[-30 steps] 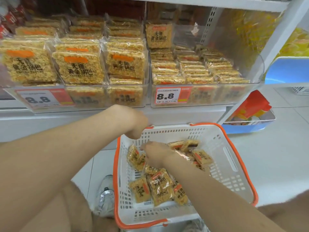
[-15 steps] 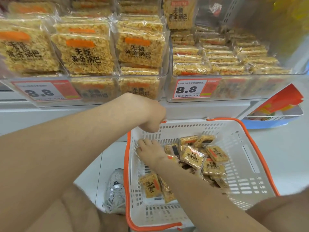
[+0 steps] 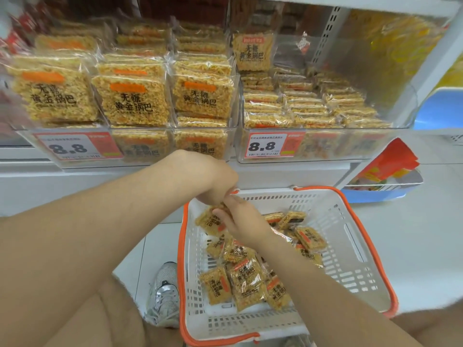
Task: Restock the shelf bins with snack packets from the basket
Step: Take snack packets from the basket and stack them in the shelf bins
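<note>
Right hand (image 3: pixel 241 221) pinches a snack packet (image 3: pixel 209 221) inside the basket (image 3: pixel 350 209), above loose packets (image 3: pixel 246 276); left hand (image 3: pixel 213 181) curls at its rim, grip unclear.

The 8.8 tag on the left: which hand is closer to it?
Left. The left hand is at the basket's far rim, below-right of the tag; the right hand is lower, in the basket, holding a packet.

Bright, even store light; shadows soft, faint. Sheen on clear bin fronts (image 3: pixel 325 146) at 11 and 1 o'clock. Wide-angle bowing toward edges, strongest at 3 and 9. Packets (image 3: pixel 55 96) at 10 o'clock smeared; lower corners soft.
</note>
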`<state>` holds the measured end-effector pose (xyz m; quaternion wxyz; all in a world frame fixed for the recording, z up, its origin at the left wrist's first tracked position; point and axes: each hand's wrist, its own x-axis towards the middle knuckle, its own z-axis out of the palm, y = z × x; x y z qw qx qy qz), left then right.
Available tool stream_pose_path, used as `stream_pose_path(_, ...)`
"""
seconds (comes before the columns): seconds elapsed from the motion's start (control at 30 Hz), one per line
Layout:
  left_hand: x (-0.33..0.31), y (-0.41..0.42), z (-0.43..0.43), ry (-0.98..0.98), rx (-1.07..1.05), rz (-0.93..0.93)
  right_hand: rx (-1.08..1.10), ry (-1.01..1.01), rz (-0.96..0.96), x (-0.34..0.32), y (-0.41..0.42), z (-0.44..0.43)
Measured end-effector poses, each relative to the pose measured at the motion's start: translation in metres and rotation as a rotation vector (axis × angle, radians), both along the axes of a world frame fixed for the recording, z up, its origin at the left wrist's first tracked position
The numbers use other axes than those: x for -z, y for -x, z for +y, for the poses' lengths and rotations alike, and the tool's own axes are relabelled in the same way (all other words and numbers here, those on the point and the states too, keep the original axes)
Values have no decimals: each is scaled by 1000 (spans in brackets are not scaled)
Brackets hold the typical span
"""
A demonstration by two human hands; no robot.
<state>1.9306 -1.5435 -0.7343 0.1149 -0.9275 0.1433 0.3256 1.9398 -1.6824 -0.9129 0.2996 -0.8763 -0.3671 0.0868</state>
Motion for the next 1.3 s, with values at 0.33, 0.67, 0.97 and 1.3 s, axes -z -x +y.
stream_pose_path(0.33,-35,13,12,342,-28,-164,136,-371,-332,-93,15,-28)
stream_pose_path(0.67,-75,20,7,882,-168,-322,421,-847,-380,-184,6,-43)
stream_pose_path(0.97,-82,22,0,1356,-813,-317,450,-816,-212,-198,-12,-54)
stream_pose_path(1.3,-84,12,-3,1130,-543,-945,493,-829,-213,-202,-21,-42)
